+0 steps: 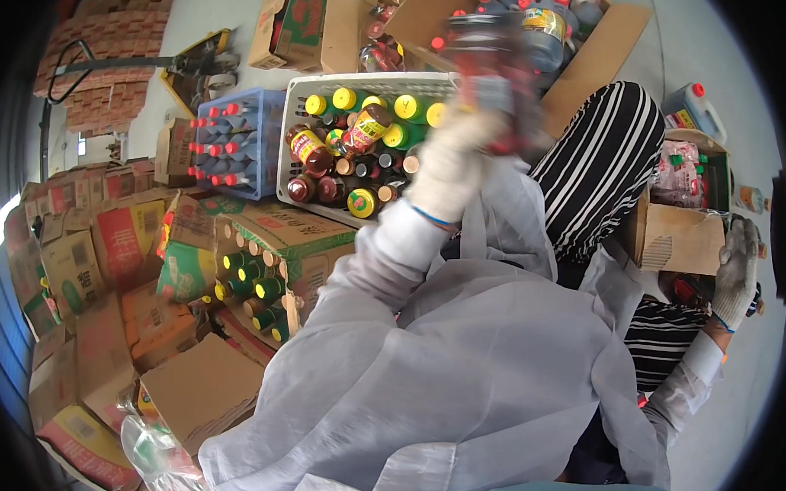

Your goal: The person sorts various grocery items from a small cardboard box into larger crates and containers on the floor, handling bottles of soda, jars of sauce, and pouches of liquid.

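Observation:
In front of me my left hand [459,161], in a whitish work glove, is closed around a dark-lidded jar [494,86] with reddish-brown contents, smeared by motion. Below it stands a pale plastic crate [289,119] with yellow-capped bottles [410,106] and brown sauce bottles [367,129], some lying on top. At far right, my right hand [738,272], also gloved, rests with fingers stretched out along the side of a small cardboard box [683,235]. Dark bottles [691,289] lie partly hidden beneath the box flap, close to that hand.
A blue crate [255,138] of red-capped bottles adjoins the pale crate. An open carton [611,47] holds more red-capped bottles. Stacked cartons [74,274] crowd the left, one torn-open box [280,223] showing green-capped bottles. A jug [696,109] stands at far right.

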The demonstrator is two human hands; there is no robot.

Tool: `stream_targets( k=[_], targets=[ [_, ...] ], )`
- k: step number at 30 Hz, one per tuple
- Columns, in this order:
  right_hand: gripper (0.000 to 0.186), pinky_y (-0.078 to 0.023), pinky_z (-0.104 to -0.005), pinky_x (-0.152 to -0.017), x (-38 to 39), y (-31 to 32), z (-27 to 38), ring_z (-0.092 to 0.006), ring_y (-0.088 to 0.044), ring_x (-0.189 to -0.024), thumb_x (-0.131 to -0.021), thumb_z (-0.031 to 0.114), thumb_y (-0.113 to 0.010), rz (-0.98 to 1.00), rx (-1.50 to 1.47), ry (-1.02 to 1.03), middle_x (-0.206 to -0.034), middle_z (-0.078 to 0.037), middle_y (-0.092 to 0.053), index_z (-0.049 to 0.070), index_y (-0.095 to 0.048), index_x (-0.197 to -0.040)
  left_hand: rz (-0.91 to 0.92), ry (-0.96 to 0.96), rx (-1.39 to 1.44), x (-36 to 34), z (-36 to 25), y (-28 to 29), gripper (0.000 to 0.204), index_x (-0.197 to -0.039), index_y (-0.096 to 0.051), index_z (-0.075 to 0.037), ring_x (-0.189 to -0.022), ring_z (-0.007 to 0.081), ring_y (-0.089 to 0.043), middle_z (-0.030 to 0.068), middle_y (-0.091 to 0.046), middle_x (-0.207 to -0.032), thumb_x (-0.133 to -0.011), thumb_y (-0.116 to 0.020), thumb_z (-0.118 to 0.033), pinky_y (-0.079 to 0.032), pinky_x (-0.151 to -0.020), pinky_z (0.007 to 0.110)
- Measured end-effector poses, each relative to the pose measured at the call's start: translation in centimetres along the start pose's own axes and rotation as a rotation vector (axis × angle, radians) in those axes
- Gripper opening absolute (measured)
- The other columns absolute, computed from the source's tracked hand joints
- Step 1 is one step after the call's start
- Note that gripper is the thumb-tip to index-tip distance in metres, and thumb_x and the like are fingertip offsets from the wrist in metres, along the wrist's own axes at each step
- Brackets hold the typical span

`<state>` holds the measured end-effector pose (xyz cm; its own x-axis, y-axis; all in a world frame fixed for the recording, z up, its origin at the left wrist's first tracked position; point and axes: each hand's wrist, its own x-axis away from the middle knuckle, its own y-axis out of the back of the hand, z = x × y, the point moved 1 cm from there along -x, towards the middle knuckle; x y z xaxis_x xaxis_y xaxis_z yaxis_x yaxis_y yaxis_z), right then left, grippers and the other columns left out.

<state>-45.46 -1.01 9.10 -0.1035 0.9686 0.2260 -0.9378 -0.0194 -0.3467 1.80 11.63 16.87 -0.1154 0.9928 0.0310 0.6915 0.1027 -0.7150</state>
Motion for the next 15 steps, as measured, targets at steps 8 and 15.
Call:
stream_targets(
  k=[8, 15],
  targets=[
    [0.066, -0.038, -0.0239, -0.079, 0.3, -2.1, -0.5, -0.0146, -0.049, -0.105, -0.094, 0.038, -0.052, 0.105, 0.15, -0.025, -0.13, -0.012, -0.049, -0.004, -0.034, -0.141, -1.211, -0.291, -0.205, 8.7, -3.1, 16.9, 0.042, -0.118, -0.059, -0.016, -0.103, 0.0304, -0.054, 0.0075, -0.055, -0.115, -0.081, -0.074, -0.029, -0.054, -0.076, 0.05],
    [0.077, -0.039, -0.0239, -0.082, -1.3, 1.2, -1.5, -0.0154, -0.048, -0.113, -0.09, 0.046, -0.057, 0.158, 0.17, -0.06, -0.134, -0.013, -0.047, -0.005, -0.032, -0.142, -1.612, -0.218, -0.436, 12.1, -4.0, 21.4, 0.032, -0.102, -0.063, -0.009, -0.075, 0.0181, -0.061, 0.0072, -0.063, -0.092, -0.077, -0.075, -0.025, -0.051, -0.055, 0.035]
  ],
)
